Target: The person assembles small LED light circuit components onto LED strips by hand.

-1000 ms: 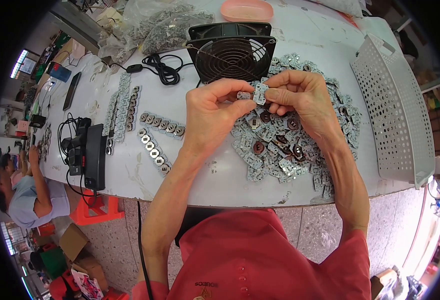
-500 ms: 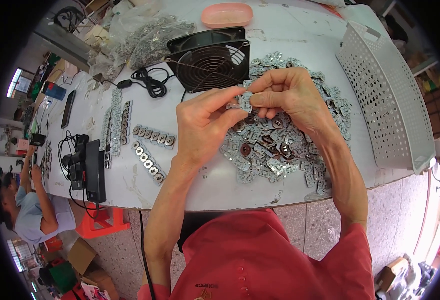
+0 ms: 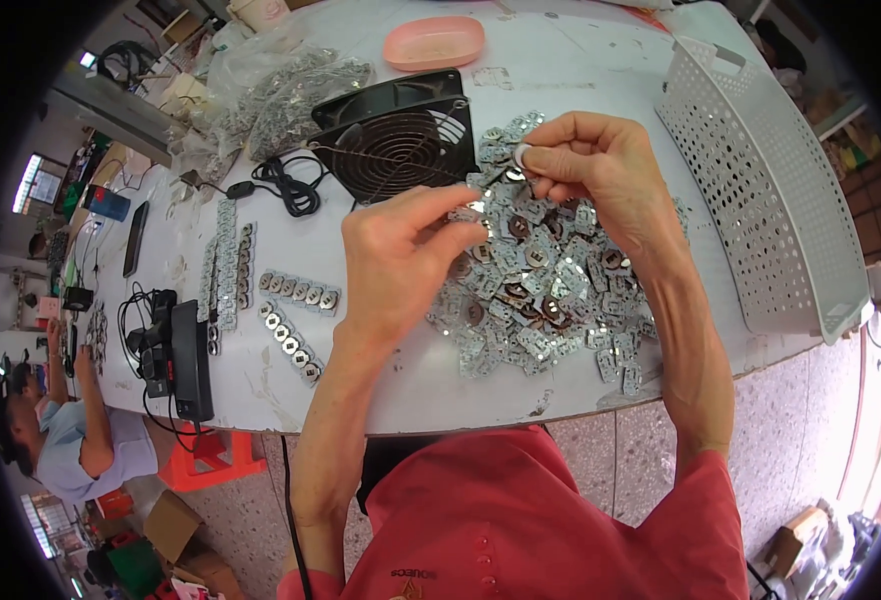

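Observation:
My left hand is over the left side of a pile of small metal plates, its thumb and forefinger closed around a small shiny metal plate, partly hidden by the fingers. To the right and a little farther away, my right hand pinches a small round pale disc between thumb and forefinger. A gap separates the two hands. Some pieces in the pile carry brown round parts, and they lie loose at many angles.
Behind my left hand stands a black fan with a wire guard. Rows of joined plates lie left. A white perforated basket stands right, a pink dish at the back. A power strip and another person are at far left.
My hands were together at a metal plate and are now apart. The right hand has drawn away and shows a round disc at its fingertips. The view has shifted slightly.

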`<state>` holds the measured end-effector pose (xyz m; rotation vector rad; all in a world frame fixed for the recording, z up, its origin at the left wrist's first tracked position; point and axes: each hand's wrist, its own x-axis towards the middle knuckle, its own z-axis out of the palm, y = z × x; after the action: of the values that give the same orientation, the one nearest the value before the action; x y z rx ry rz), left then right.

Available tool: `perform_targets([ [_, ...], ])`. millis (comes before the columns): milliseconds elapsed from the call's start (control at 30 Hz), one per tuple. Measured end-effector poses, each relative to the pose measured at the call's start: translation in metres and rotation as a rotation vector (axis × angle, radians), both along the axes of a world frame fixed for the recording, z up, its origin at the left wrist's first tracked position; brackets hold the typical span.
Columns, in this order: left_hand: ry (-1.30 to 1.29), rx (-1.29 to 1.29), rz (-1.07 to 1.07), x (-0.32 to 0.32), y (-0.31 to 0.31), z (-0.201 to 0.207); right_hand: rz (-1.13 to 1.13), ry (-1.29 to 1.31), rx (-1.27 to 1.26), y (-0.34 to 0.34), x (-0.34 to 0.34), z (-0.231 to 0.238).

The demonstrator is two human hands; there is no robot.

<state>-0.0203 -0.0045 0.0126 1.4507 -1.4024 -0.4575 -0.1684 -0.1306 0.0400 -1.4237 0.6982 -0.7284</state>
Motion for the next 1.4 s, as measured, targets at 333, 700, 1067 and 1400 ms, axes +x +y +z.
perform_targets([
  [333, 0.643, 0.054, -0.064, 0.010, 0.007, 0.002, 0.121, 0.023, 0.040, 0.027, 0.013, -0.004],
  [700, 0.716, 0.065, 0.029, 0.006, 0.011, 0.003, 0.158, -0.028, 0.027, 0.041, 0.021, -0.016],
  [1067, 0.753, 0.067, 0.055, 0.000, 0.011, 0.000, 0.168, -0.008, 0.040, 0.040, 0.021, -0.013],
  [1400, 0.741, 0.091, -0.017, 0.011, 0.014, 0.005, 0.200, 0.009, 0.067, 0.033, 0.022, -0.012],
])
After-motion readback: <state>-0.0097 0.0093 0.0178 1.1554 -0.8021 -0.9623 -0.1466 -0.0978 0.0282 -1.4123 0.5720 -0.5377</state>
